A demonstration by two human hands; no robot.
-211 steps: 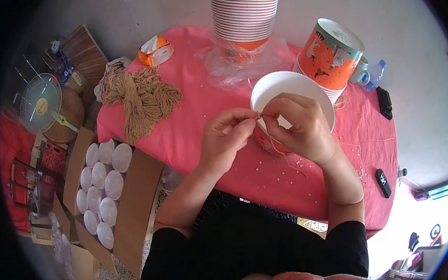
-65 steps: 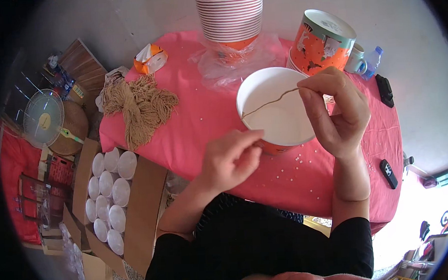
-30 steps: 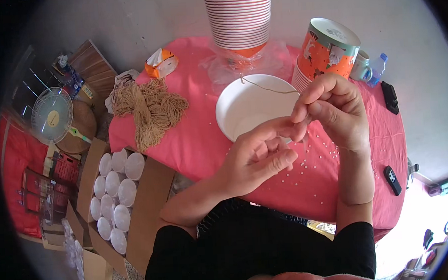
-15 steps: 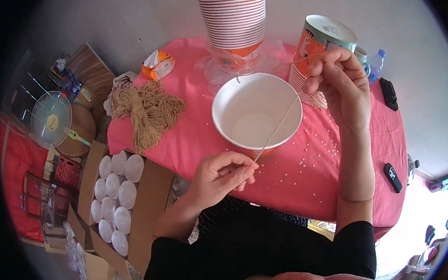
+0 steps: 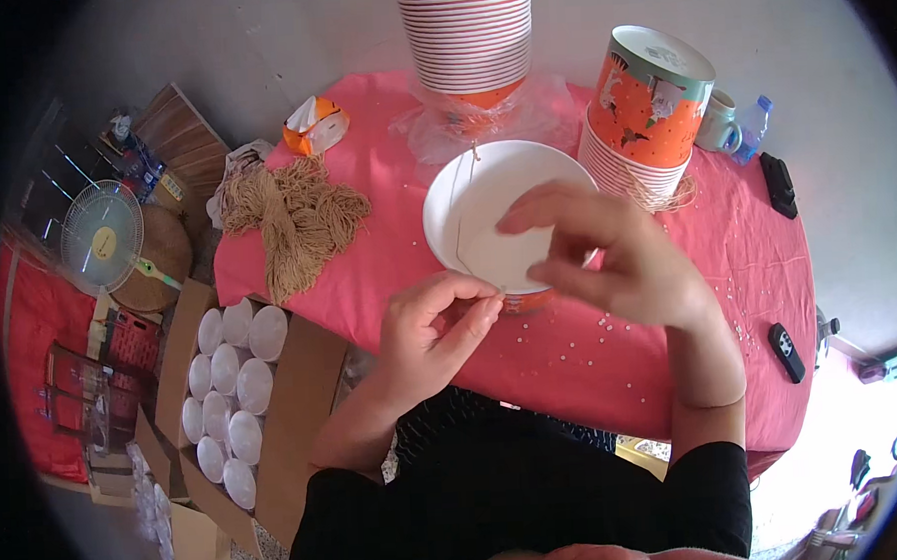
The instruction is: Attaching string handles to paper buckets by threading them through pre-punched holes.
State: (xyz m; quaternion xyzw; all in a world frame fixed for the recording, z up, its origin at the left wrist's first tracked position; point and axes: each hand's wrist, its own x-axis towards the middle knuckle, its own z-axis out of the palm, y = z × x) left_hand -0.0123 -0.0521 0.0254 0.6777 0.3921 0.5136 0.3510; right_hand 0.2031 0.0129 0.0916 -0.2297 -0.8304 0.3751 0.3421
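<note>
The hands point(image 5: 426, 336) are bare, the short-sleeved top point(image 5: 518, 487) black, the dark bottoms point(image 5: 433, 431) flecked with small pale marks.

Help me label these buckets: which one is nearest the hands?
The lone open bucket; the others form a tall stack behind it and an upside-down stack at right.

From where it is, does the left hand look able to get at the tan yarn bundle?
Probably yes: only pink tablecloth shows between the left hand and the tan yarn bundle, though the hand seems to be pinching the thin string.
</note>
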